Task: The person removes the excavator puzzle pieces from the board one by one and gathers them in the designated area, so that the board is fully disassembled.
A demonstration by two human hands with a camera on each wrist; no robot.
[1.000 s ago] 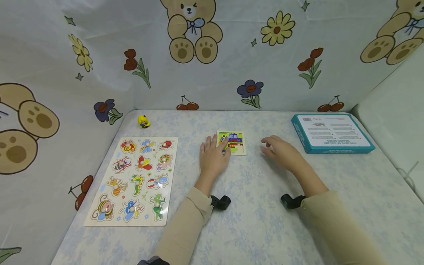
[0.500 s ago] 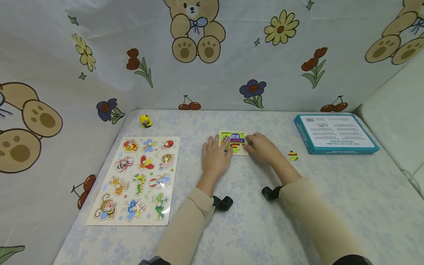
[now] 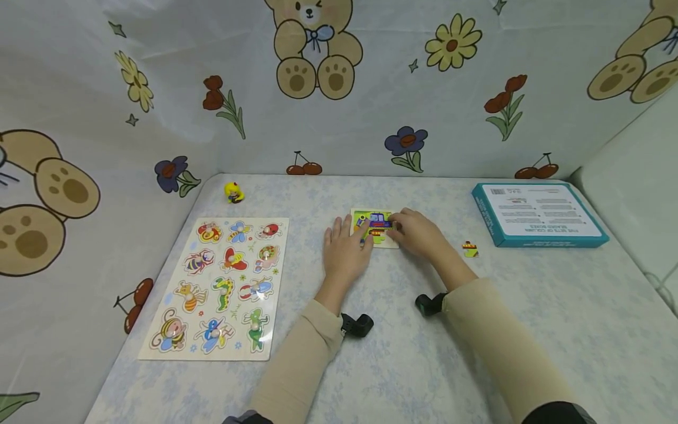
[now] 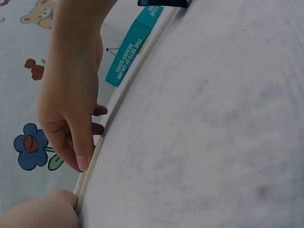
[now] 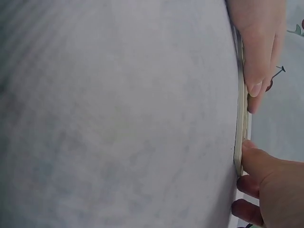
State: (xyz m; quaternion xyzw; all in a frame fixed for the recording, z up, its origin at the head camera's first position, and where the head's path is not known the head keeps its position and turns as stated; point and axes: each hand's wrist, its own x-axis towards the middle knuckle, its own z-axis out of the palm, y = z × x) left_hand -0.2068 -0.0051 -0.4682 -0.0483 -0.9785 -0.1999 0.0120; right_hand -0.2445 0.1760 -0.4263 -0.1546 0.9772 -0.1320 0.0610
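Observation:
A small wooden jigsaw puzzle (image 3: 378, 224) with a vehicle picture lies flat near the middle of the table. My left hand (image 3: 345, 253) rests on its left part, fingers straight and spread, the thumb across the picture. At the right edge, my right hand (image 3: 421, 234) has its thumb and bent forefinger on the puzzle, the other fingers curled beyond the edge. In the right wrist view the right thumb (image 5: 259, 161) presses on the thin puzzle edge. What lies under the right fingertips is hidden. One loose jigsaw piece (image 3: 469, 249), yellow-green and brown, lies right of the right wrist.
To the left lies a big peg puzzle board (image 3: 212, 288) with insect pieces. Behind it stands a small yellow toy figure (image 3: 233, 192). A teal box (image 3: 540, 215) lies at the back right. A patterned cloth (image 3: 339, 135) hangs behind the table (image 3: 392, 353).
My right hand has moved left from beside the puzzle onto its right edge, uncovering the loose piece on the table. The left hand stays on the puzzle. The head view has shifted slightly.

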